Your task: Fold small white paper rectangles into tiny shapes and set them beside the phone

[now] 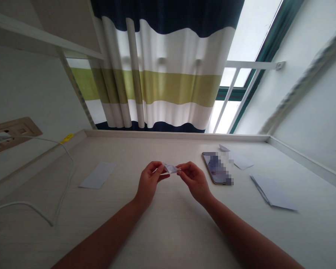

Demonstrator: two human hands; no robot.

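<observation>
A small piece of folded white paper (171,169) is held up between both hands above the pale table. My left hand (151,178) pinches its left end between thumb and fingers. At the opposite end, my right hand (194,180) grips the paper's corner with the fingertips. Creases and pointed edges show on the paper, but the fingers cover its ends. Nearest to my right hand lies a phone (217,169) with its screen lit and partly blurred out.
A flat white sheet (98,175) lies on the left of the table (168,231). To the right are a paper stack (274,192), a loose sheet (242,160) and a small folded piece (224,148). A white cable (70,179) runs from the wall socket (19,130). Raised edging (173,136) borders the back.
</observation>
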